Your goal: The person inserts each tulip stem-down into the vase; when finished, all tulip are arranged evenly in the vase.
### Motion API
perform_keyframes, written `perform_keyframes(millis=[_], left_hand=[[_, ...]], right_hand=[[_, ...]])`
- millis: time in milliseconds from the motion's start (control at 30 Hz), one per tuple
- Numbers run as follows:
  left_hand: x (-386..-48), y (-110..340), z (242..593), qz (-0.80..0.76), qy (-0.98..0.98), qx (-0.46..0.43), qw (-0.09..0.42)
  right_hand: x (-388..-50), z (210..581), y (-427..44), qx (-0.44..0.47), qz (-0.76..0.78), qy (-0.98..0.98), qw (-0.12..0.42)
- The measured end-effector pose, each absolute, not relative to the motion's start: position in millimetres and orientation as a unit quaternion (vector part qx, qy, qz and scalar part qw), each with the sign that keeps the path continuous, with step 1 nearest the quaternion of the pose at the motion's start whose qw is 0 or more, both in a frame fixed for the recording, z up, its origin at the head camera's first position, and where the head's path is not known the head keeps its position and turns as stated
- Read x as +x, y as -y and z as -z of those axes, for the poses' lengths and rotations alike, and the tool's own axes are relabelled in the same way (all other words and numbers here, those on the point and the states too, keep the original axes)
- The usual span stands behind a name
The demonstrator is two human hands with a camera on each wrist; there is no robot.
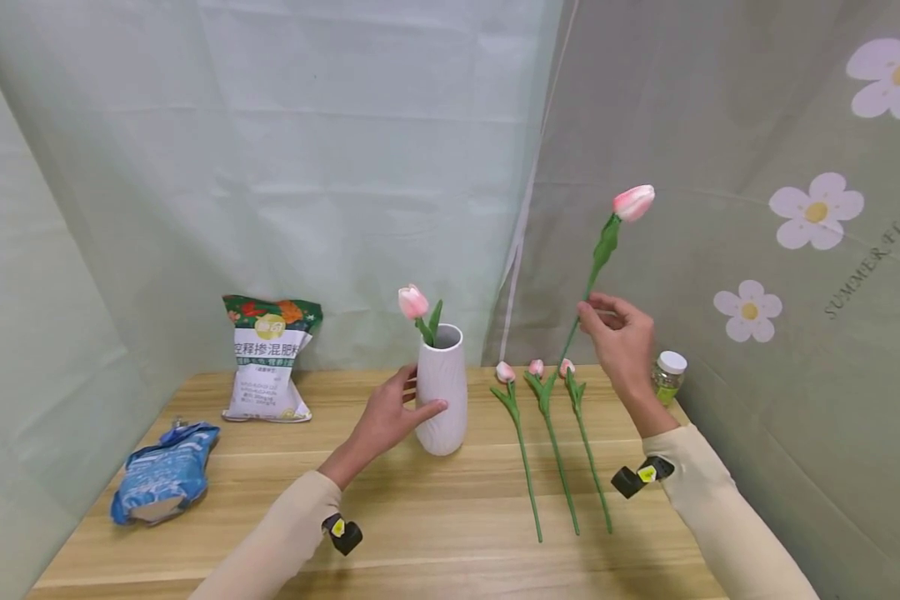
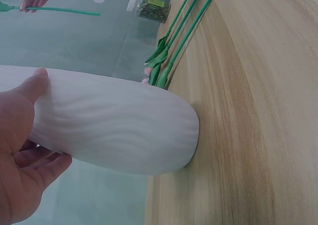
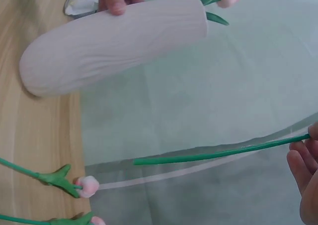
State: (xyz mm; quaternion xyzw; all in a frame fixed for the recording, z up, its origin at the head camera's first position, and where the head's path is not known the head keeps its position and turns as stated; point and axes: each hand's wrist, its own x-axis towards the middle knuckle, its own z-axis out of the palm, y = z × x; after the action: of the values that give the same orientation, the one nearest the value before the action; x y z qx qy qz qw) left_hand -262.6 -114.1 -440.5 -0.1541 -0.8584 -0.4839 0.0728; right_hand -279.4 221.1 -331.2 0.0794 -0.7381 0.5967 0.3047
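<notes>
A white ribbed vase (image 1: 442, 400) stands upright on the wooden table, holding one pink-and-white tulip (image 1: 413, 302) with green leaves. My left hand (image 1: 390, 421) grips the vase from its left side; in the left wrist view the thumb (image 2: 36, 85) lies along the near wall and the other fingers curl behind. Raised above the table, my right hand (image 1: 621, 342) pinches the stem of another artificial tulip (image 1: 633, 202), bloom upward. The lower end of its green stem (image 3: 198, 157) hangs free in the right wrist view, apart from the vase. Three more tulips (image 1: 551, 450) lie between vase and right arm.
A white fertilizer bag (image 1: 268, 367) stands at the back left, with a blue crumpled packet (image 1: 167, 473) in front of it. A small jar with a white lid (image 1: 669, 377) is at the right edge. Fabric curtains (image 1: 390, 150) hang behind the table (image 1: 435, 533).
</notes>
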Motion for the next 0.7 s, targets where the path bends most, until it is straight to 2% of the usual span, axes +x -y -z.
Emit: perform_keyframes(millis=[700], left_hand=[[-261, 115, 440, 0.483, 0.860, -0.151, 0.063]], right_hand=[[-280, 294, -202, 0.146, -0.648, 0.667, 0.337]])
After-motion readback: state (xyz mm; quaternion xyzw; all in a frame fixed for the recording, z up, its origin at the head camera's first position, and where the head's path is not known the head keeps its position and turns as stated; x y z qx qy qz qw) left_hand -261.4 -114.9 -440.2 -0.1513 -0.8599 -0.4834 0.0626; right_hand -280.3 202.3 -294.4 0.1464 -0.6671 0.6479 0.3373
